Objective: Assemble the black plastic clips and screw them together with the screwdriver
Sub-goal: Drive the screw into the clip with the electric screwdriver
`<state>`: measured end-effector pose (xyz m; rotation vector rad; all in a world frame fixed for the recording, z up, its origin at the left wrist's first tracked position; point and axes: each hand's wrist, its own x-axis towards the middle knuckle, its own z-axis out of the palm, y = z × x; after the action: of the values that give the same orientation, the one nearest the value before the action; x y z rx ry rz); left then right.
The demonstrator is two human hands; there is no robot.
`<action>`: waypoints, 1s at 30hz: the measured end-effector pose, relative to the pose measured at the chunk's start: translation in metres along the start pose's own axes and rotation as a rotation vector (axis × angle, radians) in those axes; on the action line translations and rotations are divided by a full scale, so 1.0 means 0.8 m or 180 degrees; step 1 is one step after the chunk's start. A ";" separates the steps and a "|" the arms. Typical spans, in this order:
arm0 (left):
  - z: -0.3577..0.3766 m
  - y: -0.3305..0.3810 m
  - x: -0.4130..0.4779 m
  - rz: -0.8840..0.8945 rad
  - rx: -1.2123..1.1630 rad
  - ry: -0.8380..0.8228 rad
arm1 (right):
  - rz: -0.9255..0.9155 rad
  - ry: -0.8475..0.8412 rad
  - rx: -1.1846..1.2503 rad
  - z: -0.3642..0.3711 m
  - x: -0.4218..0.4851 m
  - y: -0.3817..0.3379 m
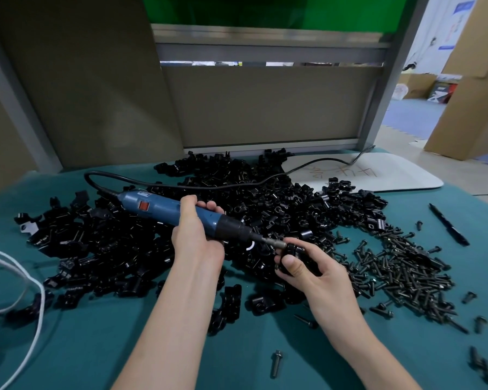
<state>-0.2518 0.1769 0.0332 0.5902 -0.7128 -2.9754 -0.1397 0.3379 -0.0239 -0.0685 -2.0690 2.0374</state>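
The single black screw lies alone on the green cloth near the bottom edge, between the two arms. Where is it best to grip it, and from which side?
Probably pinch the loose screw across its shank, coming straight down from above. It lies flat on the green cloth, head away from the person, with bare cloth on both sides. So fingers fit either side of the thin shank, and the wider head would keep it from slipping through.

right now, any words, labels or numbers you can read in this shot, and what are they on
Nothing here reads clearly.
White board: handwritten orange-red marks, too faint and skewed to read.
Electric screwdriver held in the left hand: pale label near the cord end, blurred; red switch shows no legible mark.
Wall posters: blue headings, too small to read.
Black pen: no print visible.
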 end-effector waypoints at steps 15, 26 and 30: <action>-0.011 0.008 -0.020 0.0057 0.0095 -0.0006 | 0.0024 0.0066 0.0232 0.002 -0.001 -0.005; -0.012 0.006 -0.018 -0.0105 0.0070 0.0106 | -0.0169 -0.0050 -0.0587 -0.004 -0.004 -0.015; -0.010 0.012 -0.015 -0.0201 0.0138 0.0411 | -0.0950 -0.0148 -0.1237 0.000 -0.011 -0.017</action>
<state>-0.2379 0.1663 0.0350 0.8138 -0.7634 -2.9511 -0.1290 0.3361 -0.0113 0.2104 -2.3136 1.4631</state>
